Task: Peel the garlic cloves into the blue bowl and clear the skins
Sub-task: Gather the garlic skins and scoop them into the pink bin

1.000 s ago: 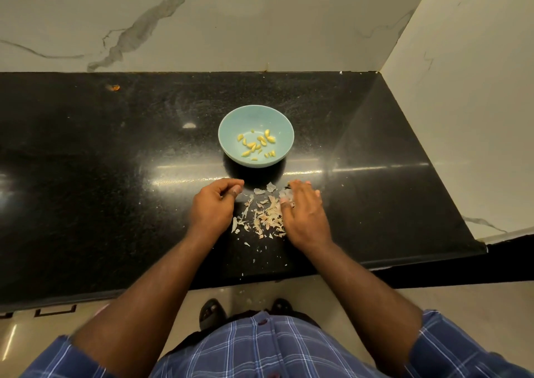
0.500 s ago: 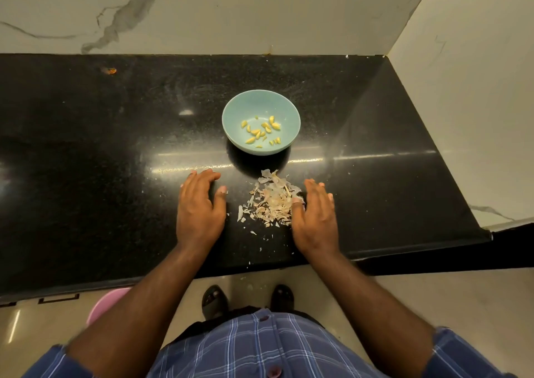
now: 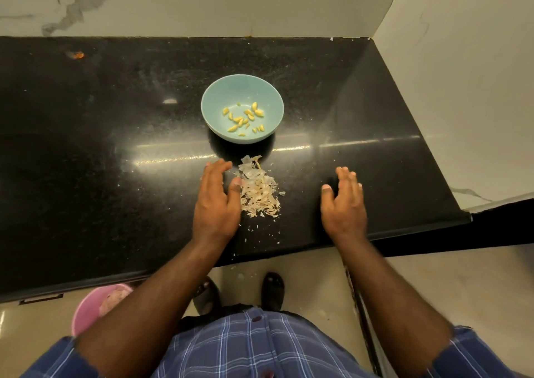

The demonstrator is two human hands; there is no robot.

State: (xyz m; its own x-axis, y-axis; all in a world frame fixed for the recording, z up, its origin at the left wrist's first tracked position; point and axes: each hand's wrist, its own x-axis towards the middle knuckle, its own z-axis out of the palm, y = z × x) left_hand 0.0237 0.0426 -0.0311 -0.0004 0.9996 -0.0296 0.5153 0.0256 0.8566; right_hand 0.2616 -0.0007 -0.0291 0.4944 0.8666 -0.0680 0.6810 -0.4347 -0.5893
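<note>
A blue bowl point(image 3: 267, 94) stands in the middle of the black counter point(image 3: 101, 146) and holds several peeled yellow garlic cloves point(image 3: 244, 117). Just in front of it lies a heap of papery garlic skins point(image 3: 260, 189). My left hand point(image 3: 216, 201) lies flat on the counter with straight fingers, its thumb side touching the left edge of the heap. My right hand point(image 3: 344, 201) rests open on the counter well to the right of the skins, apart from them. Small skin flakes point(image 3: 254, 233) are scattered near the front edge.
White marble walls point(image 3: 462, 88) close the counter at the back and right. A pink bucket point(image 3: 92, 308) with pale scraps inside stands on the floor below the counter edge, left of my left arm. My feet in dark sandals point(image 3: 271, 291) show below.
The skins have been pushed into a tighter heap. My left hand has moved right against the pile, and my right hand has moved away to the right, leaving a gap.
</note>
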